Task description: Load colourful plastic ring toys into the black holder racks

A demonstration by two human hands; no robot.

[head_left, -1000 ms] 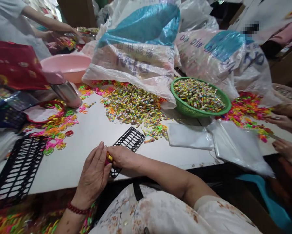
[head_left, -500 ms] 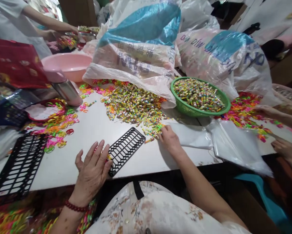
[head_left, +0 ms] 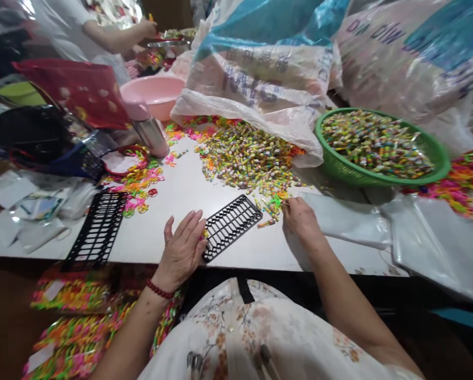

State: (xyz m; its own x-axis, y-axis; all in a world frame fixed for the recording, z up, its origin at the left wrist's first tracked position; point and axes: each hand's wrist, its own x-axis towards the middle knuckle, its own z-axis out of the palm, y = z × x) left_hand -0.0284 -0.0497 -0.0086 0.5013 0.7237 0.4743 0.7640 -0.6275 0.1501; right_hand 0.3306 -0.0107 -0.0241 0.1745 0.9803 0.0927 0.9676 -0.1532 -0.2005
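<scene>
A small black plastic grid tray [head_left: 232,224] lies on the white table [head_left: 173,200] in front of me. My left hand [head_left: 183,248] rests flat beside its near left end, fingers stretched out and touching it. My right hand [head_left: 301,221] reaches to the near edge of a heap of small colourful pieces [head_left: 248,158], its fingers curled in a pinch at a few loose ones; what they hold is hidden. A red bead bracelet circles my left wrist.
A green basket [head_left: 339,171] full of the same pieces stands right. Big printed plastic sacks [head_left: 268,79] lie behind. A second black grid tray [head_left: 97,229], colourful rings [head_left: 135,184], a pink basin [head_left: 157,95], a steel flask [head_left: 153,136] and clear bags [head_left: 426,237] surround. Another person works far left.
My right hand left the tray and reached out to the heap of pieces. My left hand opened flat by the tray. The view has shifted rightward and closer.
</scene>
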